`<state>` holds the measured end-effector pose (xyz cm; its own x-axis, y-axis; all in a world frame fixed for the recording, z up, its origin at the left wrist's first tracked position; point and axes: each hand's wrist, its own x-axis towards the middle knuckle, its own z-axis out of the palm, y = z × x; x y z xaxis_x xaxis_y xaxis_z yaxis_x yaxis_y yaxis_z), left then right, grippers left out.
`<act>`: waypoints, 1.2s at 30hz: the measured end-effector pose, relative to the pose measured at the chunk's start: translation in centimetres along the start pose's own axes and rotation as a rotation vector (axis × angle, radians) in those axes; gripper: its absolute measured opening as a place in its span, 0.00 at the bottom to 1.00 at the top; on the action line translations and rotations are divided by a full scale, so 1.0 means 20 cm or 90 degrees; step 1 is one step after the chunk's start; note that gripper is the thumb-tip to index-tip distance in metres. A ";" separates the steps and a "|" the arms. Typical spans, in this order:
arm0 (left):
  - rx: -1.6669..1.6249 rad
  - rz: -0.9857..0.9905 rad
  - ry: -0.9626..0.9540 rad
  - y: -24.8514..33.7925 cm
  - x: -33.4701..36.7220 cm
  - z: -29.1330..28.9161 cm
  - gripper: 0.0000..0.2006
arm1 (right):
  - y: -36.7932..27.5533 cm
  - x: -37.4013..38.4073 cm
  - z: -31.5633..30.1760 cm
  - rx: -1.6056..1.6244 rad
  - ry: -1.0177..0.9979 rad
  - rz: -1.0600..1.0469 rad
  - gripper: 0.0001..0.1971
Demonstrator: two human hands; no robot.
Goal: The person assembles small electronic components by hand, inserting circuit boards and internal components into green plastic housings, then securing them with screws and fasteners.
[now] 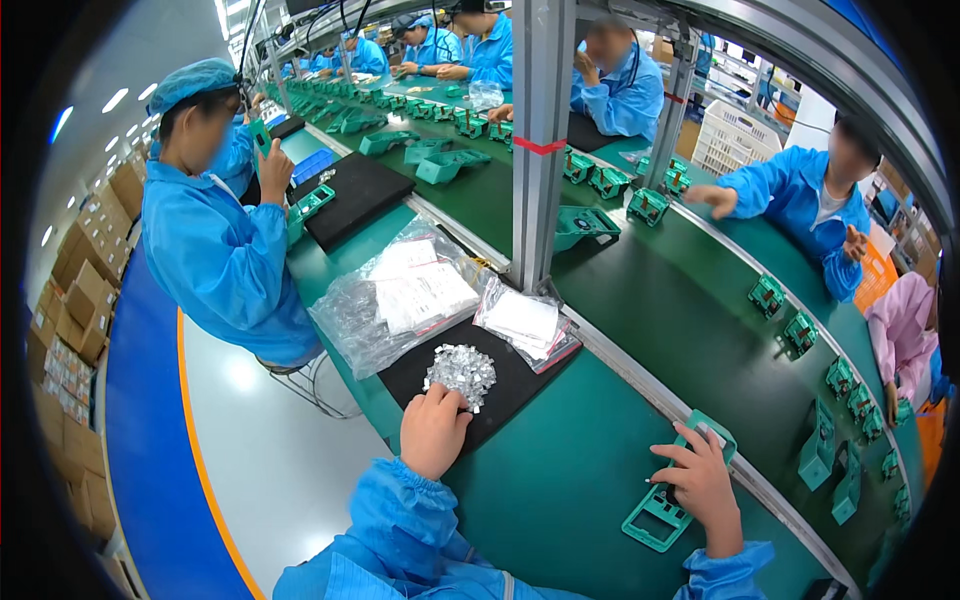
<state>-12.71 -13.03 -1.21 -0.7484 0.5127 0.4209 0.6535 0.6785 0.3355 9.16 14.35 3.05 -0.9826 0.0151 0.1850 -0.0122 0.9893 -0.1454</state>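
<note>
My left hand [436, 432] is at the near edge of a pile of small clear and silvery pieces [462, 376], fingers curled together. Its fingertips are partly hidden, so what they pinch does not show. The pile lies on a black mat [505, 400]. To the right, a green plastic housing [655, 530] with a rectangular opening lies aslant on the green bench. Over its middle is my right hand [700, 478], gripping it with bent, partly spread fingers. A tiny white bit [648, 481] shows by these fingers.
Clear plastic bags [400, 290] with white packets lie beyond the pile, against a metal post [540, 150]. A conveyor belt [650, 290] carries green housings and small green assemblies [766, 296]. A co-worker [215, 220] at left holds a green housing; others sit across the belt.
</note>
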 end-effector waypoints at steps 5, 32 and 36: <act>-0.025 0.009 0.041 0.01 0.01 0.03 0.08 | -0.06 -0.01 -0.04 0.001 -0.057 -0.011 0.09; -1.149 -0.244 -0.953 0.90 -0.12 0.25 0.05 | -0.20 -0.32 0.04 0.150 0.478 -0.055 0.14; -1.150 -0.336 -0.965 0.97 -0.15 0.24 0.06 | -0.15 -0.32 0.05 0.168 0.472 -0.029 0.11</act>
<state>1.70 1.08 0.02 0.1909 0.9441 -0.2689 -0.7321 0.3194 0.6017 15.35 11.06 1.29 -0.6020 0.1606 0.7822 -0.1837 0.9254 -0.3314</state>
